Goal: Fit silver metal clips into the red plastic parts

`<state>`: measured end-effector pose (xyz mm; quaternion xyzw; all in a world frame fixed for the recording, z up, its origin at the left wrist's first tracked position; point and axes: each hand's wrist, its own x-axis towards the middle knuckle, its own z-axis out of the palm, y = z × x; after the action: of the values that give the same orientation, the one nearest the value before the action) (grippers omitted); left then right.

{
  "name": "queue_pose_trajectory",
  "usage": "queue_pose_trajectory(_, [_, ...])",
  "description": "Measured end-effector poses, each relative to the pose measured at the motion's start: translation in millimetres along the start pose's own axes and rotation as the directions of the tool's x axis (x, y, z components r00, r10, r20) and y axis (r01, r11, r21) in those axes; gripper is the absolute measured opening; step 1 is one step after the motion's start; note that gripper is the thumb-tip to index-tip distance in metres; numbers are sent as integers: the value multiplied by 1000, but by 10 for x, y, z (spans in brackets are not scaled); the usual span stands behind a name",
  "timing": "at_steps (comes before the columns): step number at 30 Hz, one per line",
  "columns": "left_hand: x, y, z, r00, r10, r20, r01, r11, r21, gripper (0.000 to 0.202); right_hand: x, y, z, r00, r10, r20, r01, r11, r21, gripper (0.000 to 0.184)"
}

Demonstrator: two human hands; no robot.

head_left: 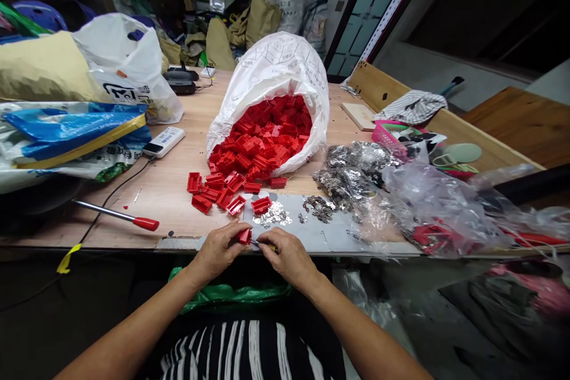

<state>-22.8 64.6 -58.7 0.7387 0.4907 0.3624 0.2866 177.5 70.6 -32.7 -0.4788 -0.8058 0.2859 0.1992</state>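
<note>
My left hand point(219, 249) is closed round a small red plastic part point(244, 236) at the table's front edge. My right hand point(285, 255) is pinched on a thin metal tool with a yellow bit point(263, 244), its tip touching that red part. Just beyond my hands lie several loose red parts point(222, 193) and a small heap of shiny metal pieces point(272, 215) on a grey sheet point(338, 231). Behind them a white sack point(276, 71) lies on its side, spilling many red parts point(262, 139).
A red-handled screwdriver point(116, 215) lies at front left beside a black cable. A white device point(162, 142) and blue and white bags point(71, 130) fill the left. Clear plastic bags of metal pieces point(356, 172) and a pink basket point(392, 133) crowd the right.
</note>
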Motion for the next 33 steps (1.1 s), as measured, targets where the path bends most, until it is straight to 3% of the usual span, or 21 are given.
queue_pose_trajectory(11, [5, -13, -4, 1000, -29, 4, 29, 999, -31, 38, -24, 51, 18, 1000, -10, 7, 10, 1000, 1, 16])
queue_pose_trajectory(21, [-13, -10, 61, 997, -30, -64, 27, 999, -34, 30, -16, -241, 131, 994, 108, 5, -102, 952, -290, 17])
queue_pose_trajectory(26, [-46, 14, 30, 999, -19, -51, 17, 999, -51, 28, -81, -169, 104, 998, 55, -10, -56, 979, -198, 19])
queue_pose_trajectory(30, [-131, 118, -16, 992, -64, -107, 42, 979, -200, 24, -187, -114, 46, 998, -21, -56, 20, 1000, -25, 22])
queue_pose_trajectory(33, [-194, 267, -68, 961, -244, -133, 141, 839, -526, 27, -247, -147, -26, 1000, -20, -11, 21, 993, 115, 20])
